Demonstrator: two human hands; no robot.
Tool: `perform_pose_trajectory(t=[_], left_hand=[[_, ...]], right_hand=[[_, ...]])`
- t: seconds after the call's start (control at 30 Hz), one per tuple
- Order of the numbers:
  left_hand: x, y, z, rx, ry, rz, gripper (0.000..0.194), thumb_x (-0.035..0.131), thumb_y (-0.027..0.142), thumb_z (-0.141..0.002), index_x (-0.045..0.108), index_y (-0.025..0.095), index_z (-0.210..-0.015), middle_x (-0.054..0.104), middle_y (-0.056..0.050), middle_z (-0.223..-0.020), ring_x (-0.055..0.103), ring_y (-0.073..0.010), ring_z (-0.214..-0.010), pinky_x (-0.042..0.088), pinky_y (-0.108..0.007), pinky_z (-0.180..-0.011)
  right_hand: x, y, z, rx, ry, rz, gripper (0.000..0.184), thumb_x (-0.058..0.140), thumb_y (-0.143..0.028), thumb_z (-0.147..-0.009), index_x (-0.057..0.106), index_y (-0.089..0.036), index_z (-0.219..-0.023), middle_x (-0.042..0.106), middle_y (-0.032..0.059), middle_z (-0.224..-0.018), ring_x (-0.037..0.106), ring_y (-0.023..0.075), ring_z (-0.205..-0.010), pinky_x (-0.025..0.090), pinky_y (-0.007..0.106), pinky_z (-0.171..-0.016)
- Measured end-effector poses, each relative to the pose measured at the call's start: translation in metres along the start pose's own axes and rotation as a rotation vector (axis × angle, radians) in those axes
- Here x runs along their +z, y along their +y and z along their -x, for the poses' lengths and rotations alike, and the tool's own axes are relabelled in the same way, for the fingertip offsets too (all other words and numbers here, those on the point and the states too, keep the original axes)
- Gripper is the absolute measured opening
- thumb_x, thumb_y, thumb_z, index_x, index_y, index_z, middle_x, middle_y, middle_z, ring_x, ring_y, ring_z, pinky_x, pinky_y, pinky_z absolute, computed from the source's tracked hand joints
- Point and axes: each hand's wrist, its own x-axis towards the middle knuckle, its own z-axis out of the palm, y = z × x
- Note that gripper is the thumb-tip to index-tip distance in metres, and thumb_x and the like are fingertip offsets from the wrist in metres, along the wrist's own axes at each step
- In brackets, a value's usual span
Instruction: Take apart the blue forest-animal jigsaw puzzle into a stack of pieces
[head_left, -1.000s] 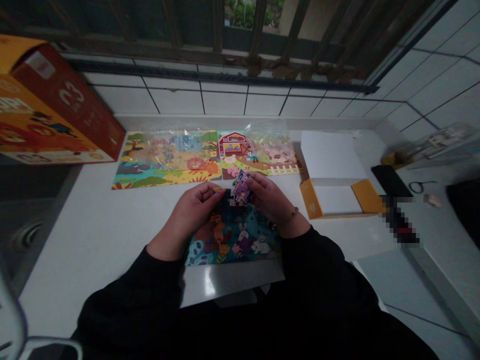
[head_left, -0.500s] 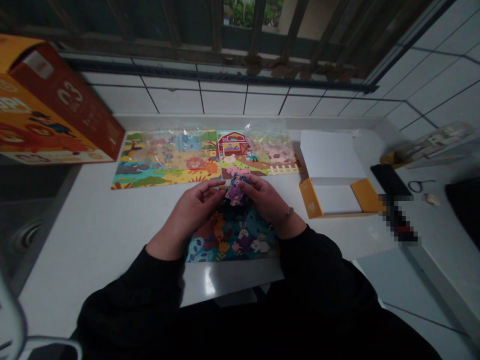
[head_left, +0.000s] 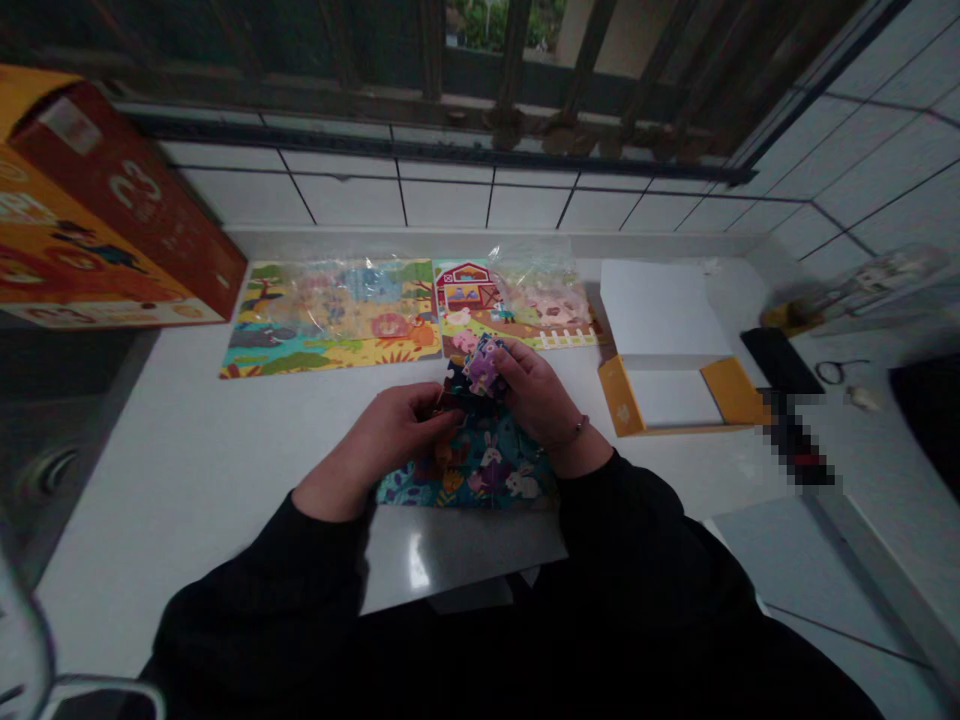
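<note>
My right hand (head_left: pixel 538 402) is closed on a small stack of purple puzzle pieces (head_left: pixel 484 367), held just above the far edge of a dark blue rabbit puzzle (head_left: pixel 487 468) on the white counter. My left hand (head_left: pixel 390 437) is curled, its fingertips pinched on a piece I cannot make out at the puzzle's upper left part. Both hands sit close together over the puzzle, and my black sleeves cover the wrists.
Behind lie a savanna puzzle (head_left: pixel 330 318) and a farm puzzle (head_left: pixel 517 305) under clear plastic. A large orange box (head_left: pixel 97 230) stands at left, an open white-and-orange box (head_left: pixel 675 385) at right. A sink (head_left: pixel 45 450) lies left; small dark items (head_left: pixel 780 365) rest far right.
My left hand has dropped from the held stack down to the puzzle's surface. My right hand has lifted the purple pieces a little higher and farther away.
</note>
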Motion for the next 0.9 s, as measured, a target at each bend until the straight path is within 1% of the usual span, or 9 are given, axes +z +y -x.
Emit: perform_pose_trajectory(t=[0.1, 0.17, 0.3, 0.4, 0.53, 0.67, 0.77, 0.83, 0.9], left_hand=[[0.0008, -0.0002, 0.0012, -0.024, -0.027, 0.028, 0.036, 0.079, 0.059, -0.09, 0.069, 0.024, -0.094, 0.075, -0.003, -0.069, 0.068, -0.022, -0.05, 0.047, -0.029, -0.044], [0.0011, -0.0008, 0.0015, -0.029, -0.035, 0.022, 0.035, 0.078, 0.057, -0.091, 0.071, 0.023, -0.098, 0.075, -0.003, -0.07, 0.068, -0.0218, -0.05, 0.048, -0.029, -0.045], [0.0015, -0.0033, -0.0004, 0.112, 0.051, -0.074, 0.032, 0.078, 0.049, -0.092, 0.079, 0.021, -0.108, 0.078, -0.004, -0.084, 0.07, -0.0203, -0.064, 0.052, -0.03, -0.056], [0.0015, -0.005, -0.0026, 0.191, 0.092, -0.145, 0.032, 0.073, 0.051, -0.097, 0.081, 0.022, -0.109, 0.078, -0.004, -0.089, 0.07, -0.0212, -0.076, 0.055, -0.031, -0.066], [0.0018, -0.0037, -0.0022, 0.169, 0.074, -0.148, 0.033, 0.07, 0.052, -0.099, 0.081, 0.022, -0.107, 0.077, -0.003, -0.085, 0.066, -0.0203, -0.07, 0.052, -0.03, -0.061], [0.0037, -0.0003, 0.0002, 0.119, 0.016, -0.119, 0.031, 0.073, 0.054, -0.096, 0.078, 0.023, -0.097, 0.073, -0.002, -0.071, 0.064, -0.0192, -0.059, 0.047, -0.029, -0.054], [0.0041, 0.0003, -0.0003, 0.1, 0.082, -0.075, 0.033, 0.075, 0.056, -0.094, 0.076, 0.023, -0.097, 0.069, 0.0, -0.066, 0.061, -0.0178, -0.055, 0.043, -0.027, -0.05], [0.0035, 0.0, -0.0014, 0.082, 0.149, -0.018, 0.034, 0.077, 0.055, -0.093, 0.075, 0.023, -0.104, 0.07, 0.0, -0.07, 0.059, -0.0167, -0.054, 0.042, -0.026, -0.049], [0.003, 0.0003, -0.0021, 0.047, 0.172, 0.056, 0.035, 0.076, 0.053, -0.093, 0.074, 0.023, -0.109, 0.071, 0.0, -0.074, 0.058, -0.016, -0.054, 0.042, -0.026, -0.048]], right_hand=[[0.0004, -0.0007, 0.0012, -0.049, 0.037, -0.031, 0.054, 0.079, -0.07, -0.096, 0.072, -0.026, -0.127, 0.077, 0.001, -0.112, 0.07, 0.0181, -0.099, 0.059, 0.03, -0.092], [0.001, -0.0014, 0.002, -0.051, 0.028, -0.027, 0.053, 0.081, -0.069, -0.095, 0.072, -0.026, -0.126, 0.077, 0.0008, -0.11, 0.071, 0.0178, -0.098, 0.059, 0.03, -0.091], [0.0012, -0.0019, 0.0025, -0.046, 0.006, 0.002, 0.052, 0.084, -0.067, -0.093, 0.072, -0.026, -0.123, 0.078, 0.0007, -0.107, 0.072, 0.0175, -0.094, 0.06, 0.029, -0.087], [0.0006, 0.0001, 0.0019, -0.046, 0.001, 0.03, 0.051, 0.085, -0.065, -0.094, 0.072, -0.027, -0.126, 0.079, 0.0016, -0.111, 0.072, 0.0186, -0.098, 0.061, 0.03, -0.088], [0.0015, 0.0009, 0.0007, -0.04, 0.0, 0.015, 0.05, 0.086, -0.063, -0.093, 0.072, -0.028, -0.126, 0.079, 0.0021, -0.113, 0.072, 0.0195, -0.102, 0.062, 0.031, -0.09], [0.0045, -0.0044, 0.0003, -0.074, 0.091, -0.11, 0.049, 0.084, -0.068, -0.093, 0.068, -0.029, -0.119, 0.078, 0.0003, -0.106, 0.073, 0.0194, -0.097, 0.063, 0.034, -0.09], [0.0049, -0.0074, 0.0015, -0.109, 0.118, -0.164, 0.048, 0.082, -0.068, -0.094, 0.066, -0.03, -0.118, 0.076, -0.001, -0.104, 0.072, 0.0185, -0.096, 0.063, 0.033, -0.09], [0.0041, -0.0073, 0.003, -0.085, 0.072, -0.096, 0.048, 0.081, -0.068, -0.096, 0.066, -0.03, -0.121, 0.076, -0.0006, -0.105, 0.071, 0.0184, -0.094, 0.062, 0.032, -0.088], [0.0034, -0.006, 0.0043, -0.071, 0.011, 0.021, 0.05, 0.08, -0.067, -0.096, 0.068, -0.029, -0.125, 0.075, 0.0009, -0.109, 0.07, 0.0194, -0.096, 0.062, 0.033, -0.09]])
